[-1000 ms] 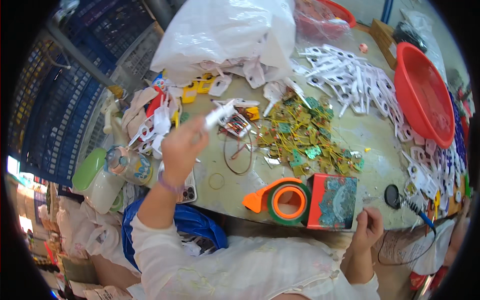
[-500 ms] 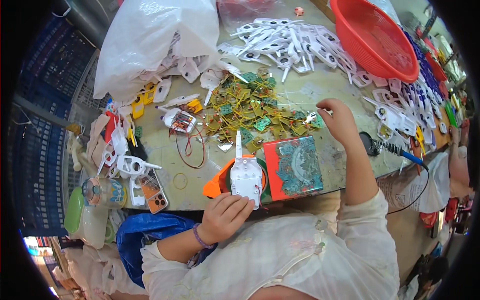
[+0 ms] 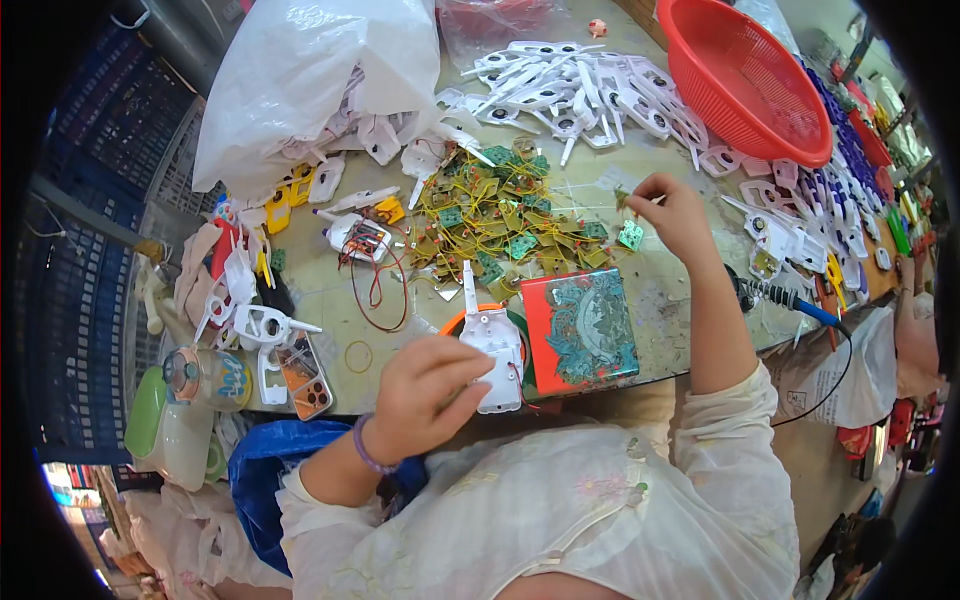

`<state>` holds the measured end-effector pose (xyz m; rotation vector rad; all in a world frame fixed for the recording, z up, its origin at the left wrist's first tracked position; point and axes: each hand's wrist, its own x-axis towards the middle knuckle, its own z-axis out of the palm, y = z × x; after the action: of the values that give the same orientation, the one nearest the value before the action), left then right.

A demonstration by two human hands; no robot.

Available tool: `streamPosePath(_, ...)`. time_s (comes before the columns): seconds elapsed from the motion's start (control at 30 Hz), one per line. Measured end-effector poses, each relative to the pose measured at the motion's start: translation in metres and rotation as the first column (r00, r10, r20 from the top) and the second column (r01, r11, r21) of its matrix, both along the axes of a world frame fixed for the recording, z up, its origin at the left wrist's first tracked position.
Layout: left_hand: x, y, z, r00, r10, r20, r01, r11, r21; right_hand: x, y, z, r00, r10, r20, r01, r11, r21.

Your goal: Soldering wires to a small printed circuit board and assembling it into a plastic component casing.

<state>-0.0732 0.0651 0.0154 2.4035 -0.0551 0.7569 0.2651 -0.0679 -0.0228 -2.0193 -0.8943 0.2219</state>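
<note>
My left hand is raised with thumb and fingers apart, just beside a white plastic housing, and holds nothing. The housing has a long narrow tip pointing away from me and a thin red wire at its right edge. It rests over an orange and dark green round holder, mostly hidden beneath it. At the right of the heap of small circuit boards with yellow wires, my right hand pinches a small circuit board. Just below those fingers is a bright green circuit board; whether it hangs or lies there I cannot tell.
A red box with a worn teal top lies right of the housing. Farther right is a soldering iron with its cord. White housings, a red basket and a white plastic bag fill the back.
My left hand has let go of the white housing and lifted to the left. My right hand has closed its fingers on a small circuit board at the heap's right side.
</note>
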Motion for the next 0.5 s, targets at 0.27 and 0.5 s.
streamPosePath(0.27,0.074,0.0,0.012,0.907,-0.405,-0.115,-0.117,0.021,-0.993,-0.111,-0.026,0.043,0.792,0.298,0.532,-0.513,0.798,0.317)
streamPosePath(0.5,0.079,0.001,0.003,0.927,-0.366,-0.08,-0.086,0.002,-0.996,-0.125,-0.035,0.033,0.883,0.354,0.309,-0.466,0.742,0.482)
